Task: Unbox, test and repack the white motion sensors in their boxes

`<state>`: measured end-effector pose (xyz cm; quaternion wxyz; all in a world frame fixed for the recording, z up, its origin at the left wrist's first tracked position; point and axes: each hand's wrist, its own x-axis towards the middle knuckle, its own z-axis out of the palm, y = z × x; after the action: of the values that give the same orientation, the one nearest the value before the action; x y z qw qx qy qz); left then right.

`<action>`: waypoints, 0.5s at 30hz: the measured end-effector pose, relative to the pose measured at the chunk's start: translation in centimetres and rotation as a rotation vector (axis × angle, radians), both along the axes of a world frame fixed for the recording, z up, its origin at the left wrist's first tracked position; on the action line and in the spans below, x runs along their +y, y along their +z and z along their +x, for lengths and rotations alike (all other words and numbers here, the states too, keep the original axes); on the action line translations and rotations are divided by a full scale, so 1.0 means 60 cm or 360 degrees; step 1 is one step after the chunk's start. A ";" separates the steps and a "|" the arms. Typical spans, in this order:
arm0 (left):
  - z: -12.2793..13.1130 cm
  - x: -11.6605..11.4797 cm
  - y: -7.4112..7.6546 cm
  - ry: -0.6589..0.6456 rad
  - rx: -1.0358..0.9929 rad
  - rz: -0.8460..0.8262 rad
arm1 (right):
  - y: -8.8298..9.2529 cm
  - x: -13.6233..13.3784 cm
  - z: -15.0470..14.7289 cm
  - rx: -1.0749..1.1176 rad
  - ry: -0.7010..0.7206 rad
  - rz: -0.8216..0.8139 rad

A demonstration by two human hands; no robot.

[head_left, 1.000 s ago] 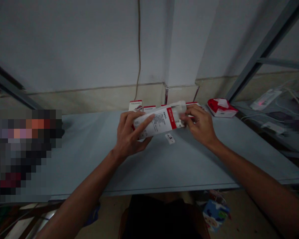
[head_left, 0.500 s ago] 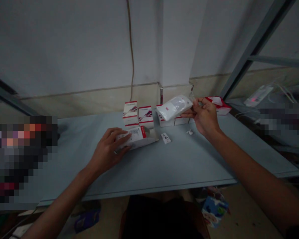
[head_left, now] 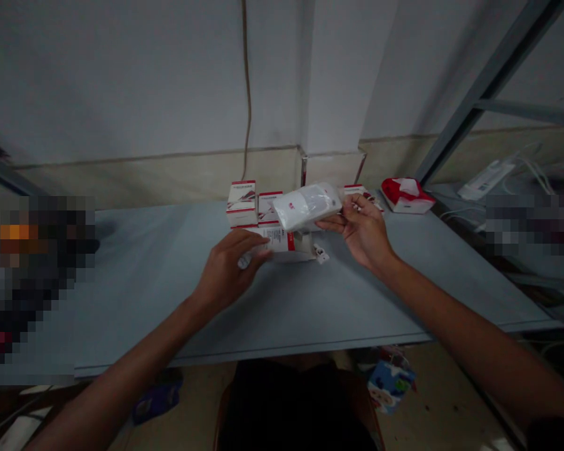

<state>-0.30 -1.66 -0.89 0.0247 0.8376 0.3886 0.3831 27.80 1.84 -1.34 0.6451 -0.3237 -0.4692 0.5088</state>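
My left hand (head_left: 228,266) lies curled on an opened white and red carton (head_left: 282,242) that rests on the grey table (head_left: 169,294). My right hand (head_left: 364,228) pinches the end of a white device in a clear plastic bag (head_left: 307,206) and holds it above the carton. A small white part (head_left: 321,254) lies on the table just right of the carton.
Several closed white and red boxes (head_left: 242,203) stand in a row by the wall behind the carton. A red and white tissue pack (head_left: 407,193) lies at the back right. A metal rack (head_left: 470,100) with cables stands to the right. Pixelated patches cover the left and right.
The bagged white device came out of the carton in my right hand, went up and right, then back left over the carton. My left hand set the carton down on the table.
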 end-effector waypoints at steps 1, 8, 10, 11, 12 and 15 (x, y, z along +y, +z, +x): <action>0.012 -0.003 0.014 0.0018 -0.0136 -0.0209 | 0.000 -0.007 -0.008 0.0031 0.0061 -0.0024; 0.057 0.005 0.086 -0.0214 -0.0478 -0.0738 | 0.015 -0.032 -0.027 0.0337 0.0270 -0.0253; 0.065 0.008 0.095 -0.0208 -0.0423 -0.0657 | 0.017 -0.031 -0.029 0.0425 0.0268 -0.0371; 0.071 0.009 0.100 -0.0177 -0.0439 -0.0604 | 0.016 -0.030 -0.031 0.0455 0.0311 -0.0449; 0.077 0.010 0.105 -0.0142 -0.0470 -0.0551 | 0.015 -0.030 -0.033 0.0463 0.0396 -0.0525; 0.091 0.016 0.127 -0.0134 -0.0552 -0.0421 | 0.009 -0.030 -0.040 0.0437 0.0704 -0.0623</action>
<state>5.15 -0.72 6.72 0.2167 0.7642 0.3900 0.4657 25.39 0.02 -0.81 0.5016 -0.2602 -0.3302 0.7561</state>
